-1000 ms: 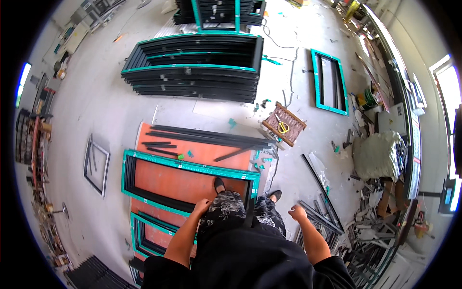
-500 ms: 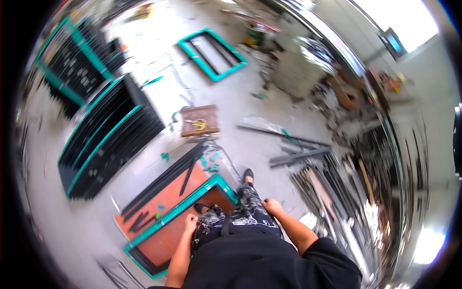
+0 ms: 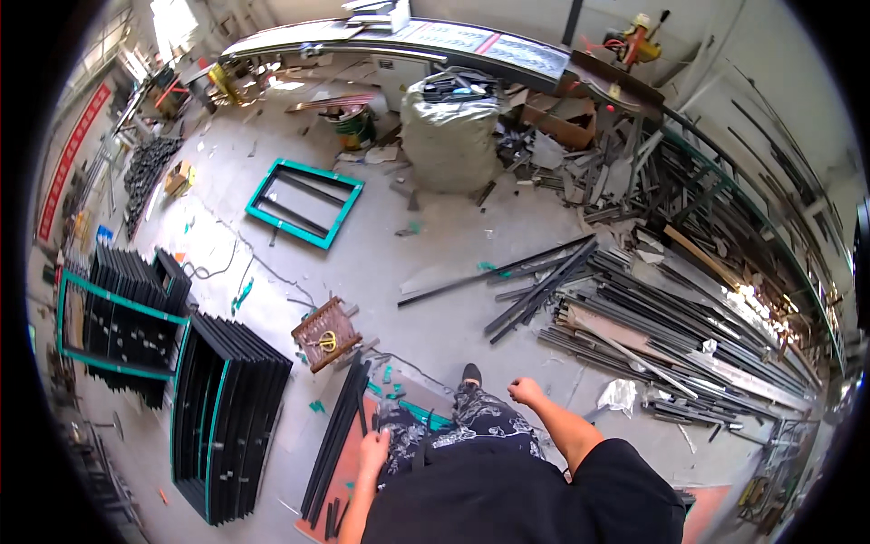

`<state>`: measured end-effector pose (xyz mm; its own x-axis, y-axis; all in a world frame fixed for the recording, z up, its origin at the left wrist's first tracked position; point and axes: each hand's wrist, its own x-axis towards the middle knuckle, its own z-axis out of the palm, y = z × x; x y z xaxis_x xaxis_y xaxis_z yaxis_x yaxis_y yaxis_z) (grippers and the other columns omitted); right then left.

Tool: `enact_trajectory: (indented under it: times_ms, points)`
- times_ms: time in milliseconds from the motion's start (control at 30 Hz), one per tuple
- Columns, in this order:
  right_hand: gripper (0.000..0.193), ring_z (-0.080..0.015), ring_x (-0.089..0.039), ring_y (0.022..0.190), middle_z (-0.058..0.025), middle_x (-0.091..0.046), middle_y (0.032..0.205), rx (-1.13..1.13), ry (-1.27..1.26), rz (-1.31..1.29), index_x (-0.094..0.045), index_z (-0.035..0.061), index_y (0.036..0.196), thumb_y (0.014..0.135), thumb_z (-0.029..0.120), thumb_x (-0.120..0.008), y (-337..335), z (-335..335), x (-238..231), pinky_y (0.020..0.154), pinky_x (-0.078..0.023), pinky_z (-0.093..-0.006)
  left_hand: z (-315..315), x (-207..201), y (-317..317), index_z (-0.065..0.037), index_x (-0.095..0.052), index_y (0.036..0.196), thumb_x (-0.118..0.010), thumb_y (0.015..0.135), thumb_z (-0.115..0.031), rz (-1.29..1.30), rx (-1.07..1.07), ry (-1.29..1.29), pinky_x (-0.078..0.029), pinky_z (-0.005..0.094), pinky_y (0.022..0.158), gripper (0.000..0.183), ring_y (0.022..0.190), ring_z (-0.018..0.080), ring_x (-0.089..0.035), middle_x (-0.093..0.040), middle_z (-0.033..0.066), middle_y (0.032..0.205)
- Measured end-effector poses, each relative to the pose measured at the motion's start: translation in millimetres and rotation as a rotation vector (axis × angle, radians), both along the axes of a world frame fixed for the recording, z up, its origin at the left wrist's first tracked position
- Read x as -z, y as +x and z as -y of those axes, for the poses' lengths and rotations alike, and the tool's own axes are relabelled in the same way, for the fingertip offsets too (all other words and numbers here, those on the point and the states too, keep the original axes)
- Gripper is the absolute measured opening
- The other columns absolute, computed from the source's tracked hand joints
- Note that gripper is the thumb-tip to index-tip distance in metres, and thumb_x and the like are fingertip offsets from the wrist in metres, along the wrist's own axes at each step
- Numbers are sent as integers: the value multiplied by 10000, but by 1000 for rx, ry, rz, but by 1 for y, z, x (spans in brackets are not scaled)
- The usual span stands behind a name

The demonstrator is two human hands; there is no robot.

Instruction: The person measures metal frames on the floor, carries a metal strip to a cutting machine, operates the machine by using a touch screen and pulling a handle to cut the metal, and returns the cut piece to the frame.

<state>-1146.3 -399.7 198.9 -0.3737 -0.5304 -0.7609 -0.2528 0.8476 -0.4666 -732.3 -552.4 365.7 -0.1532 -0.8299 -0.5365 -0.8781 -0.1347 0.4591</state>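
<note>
My left hand [image 3: 372, 450] hangs beside my left thigh, fingers loosely curled, and no object shows in it. Further forward and out to the right, my right hand [image 3: 525, 391] is closed in a loose fist, also with nothing visible inside. Closest to the left hand are dark metal profiles [image 3: 332, 444] lying on a reddish-brown board [image 3: 345, 467]. Part of a green-edged frame [image 3: 422, 414] shows behind my legs; my body hides most of it. Ahead on the left, a small wooden stool [image 3: 319, 355] bears yellow-handled scissors [image 3: 326, 342].
Stacked dark frames [image 3: 237, 408] stand at left. One green-edged frame [image 3: 328, 228] lies on the floor ahead. Long metal profiles [image 3: 652, 317] spread across the right, some [image 3: 544, 281] jutting toward the middle. A bulging sack [image 3: 450, 140] stands before a long workbench [image 3: 453, 41]. A cable [image 3: 272, 272] crosses the floor.
My view has swung to the right and up, bringing the workbench and profile pile further in. My right hand has come away from my thigh, outward and forward. My legs now cover the near frame.
</note>
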Motion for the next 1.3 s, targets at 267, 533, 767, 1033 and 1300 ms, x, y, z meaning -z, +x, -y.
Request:
enact_trajectory:
  times_ms: [267,533,767,1033,1300]
  points:
    - [178,-190,-654,614,-110,-680,770,564,-65,160,-659,-9,938,873,144,-597,-67,-17,0,519,-529,-320,104,-92,-179,-27,-622,866,-539,897,-535,202,433,-4,-490,476,771,515,885,408,-644,-674,216,882]
    - [132,-215,-624,554,-133,-643,703,1068,134,305,-628,-22,833,887,86,-576,-56,-63,17,454,-505,-329,206,-101,-353,-49,-670,931,-514,909,-550,299,1030,114,-509,482,783,525,915,382,-660,-691,201,919]
    - [121,-228,-615,535,-133,-625,693,1214,249,360,-608,-16,853,875,93,-561,-124,42,42,451,-513,-346,362,-43,-493,-91,-687,997,-469,933,-572,338,1245,256,-509,500,820,532,973,377,-649,-692,181,996]
    - [220,-346,-660,927,-171,-686,1014,673,121,-396,-706,70,976,861,202,-573,-328,373,-59,808,-524,-436,542,-70,-676,-76,-698,1018,-449,942,-545,461,1410,312,-503,477,862,536,1007,361,-644,-695,175,1020]
    - [152,-301,-672,852,-136,-697,899,1054,-397,-479,-702,66,953,843,156,-650,-492,439,-100,743,-521,-354,591,-20,-837,-75,-706,990,-500,910,-589,466,1709,272,-523,459,805,560,968,340,-667,-707,154,1000]
